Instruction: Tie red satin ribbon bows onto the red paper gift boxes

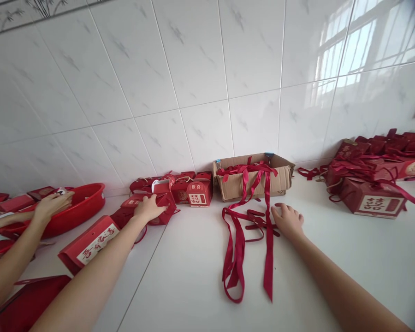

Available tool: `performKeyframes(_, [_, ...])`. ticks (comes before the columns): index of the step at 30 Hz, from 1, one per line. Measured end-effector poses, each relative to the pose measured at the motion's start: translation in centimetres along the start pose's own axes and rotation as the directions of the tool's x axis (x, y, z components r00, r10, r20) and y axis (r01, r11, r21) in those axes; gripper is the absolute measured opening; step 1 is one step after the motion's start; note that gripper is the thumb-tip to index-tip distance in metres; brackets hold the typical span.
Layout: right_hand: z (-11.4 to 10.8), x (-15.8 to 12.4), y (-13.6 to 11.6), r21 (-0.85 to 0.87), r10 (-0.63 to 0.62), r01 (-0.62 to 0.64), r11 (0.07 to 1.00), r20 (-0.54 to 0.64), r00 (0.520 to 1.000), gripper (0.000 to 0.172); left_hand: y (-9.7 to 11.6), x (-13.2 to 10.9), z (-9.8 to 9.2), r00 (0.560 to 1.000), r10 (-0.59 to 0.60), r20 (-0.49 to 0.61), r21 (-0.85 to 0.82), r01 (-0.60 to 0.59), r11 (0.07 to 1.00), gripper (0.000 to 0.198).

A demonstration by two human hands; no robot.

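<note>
My left hand [149,208] reaches out to the left and has its fingers over a red gift box [166,207] in a group of similar boxes by the wall; part of its grip is hidden. My right hand [287,220] rests on the white counter with its fingers apart and slightly bent, beside dark red ribbons [240,249]. Their tails hang from a cardboard box [252,182] and trail over the counter. Small dark red strips [256,219] lie just left of my right fingertips. One red box [198,193] with a white character label stands right of my left hand.
At the left, a co-worker's hands [53,205] are over a red basin [90,203]. A larger red box [90,242] lies beneath my left forearm. At the right stand several ribbon-tied red boxes [375,198]. A tiled wall [207,69] closes off the back.
</note>
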State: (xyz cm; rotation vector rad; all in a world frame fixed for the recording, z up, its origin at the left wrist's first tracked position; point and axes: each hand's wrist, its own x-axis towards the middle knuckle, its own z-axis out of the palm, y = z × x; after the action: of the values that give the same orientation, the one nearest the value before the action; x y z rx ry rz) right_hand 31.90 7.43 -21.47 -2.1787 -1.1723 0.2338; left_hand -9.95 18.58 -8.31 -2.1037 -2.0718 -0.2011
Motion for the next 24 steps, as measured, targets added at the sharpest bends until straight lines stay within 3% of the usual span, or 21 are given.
performKeyframes(5, [0.2, 0.2, 0.1, 0.012, 0.000, 0.000, 1.000, -0.003, 1.000, 0.042, 5.2, -2.0, -0.3, 0.999, 0.010, 0.048, 0.046, -0.012, 0.999, 0.073])
performKeyframes(9, [0.3, 0.2, 0.1, 0.024, 0.001, -0.001, 1.000, -0.010, 1.000, 0.040, 10.4, -3.9, 0.8, 0.997, 0.074, -0.001, 0.087, -0.074, 0.994, 0.067])
performKeyframes(14, [0.2, 0.3, 0.2, 0.035, 0.004, -0.003, 0.999, -0.011, 1.000, 0.038, 15.0, -2.2, 1.9, 0.998, 0.025, -0.056, 0.110, -0.018, 0.994, 0.059])
performKeyframes(20, [-0.1, 0.4, 0.3, 0.045, 0.009, -0.008, 0.999, -0.016, 1.000, 0.036, 18.0, -0.1, 2.2, 0.998, -0.040, -0.053, 0.070, 0.043, 0.997, 0.065])
performKeyframes(24, [-0.1, 0.3, 0.5, 0.048, 0.018, -0.017, 0.999, -0.016, 1.000, 0.038, 17.1, -0.7, 1.6, 1.000, 0.015, -0.028, 0.011, -0.015, 1.000, 0.083])
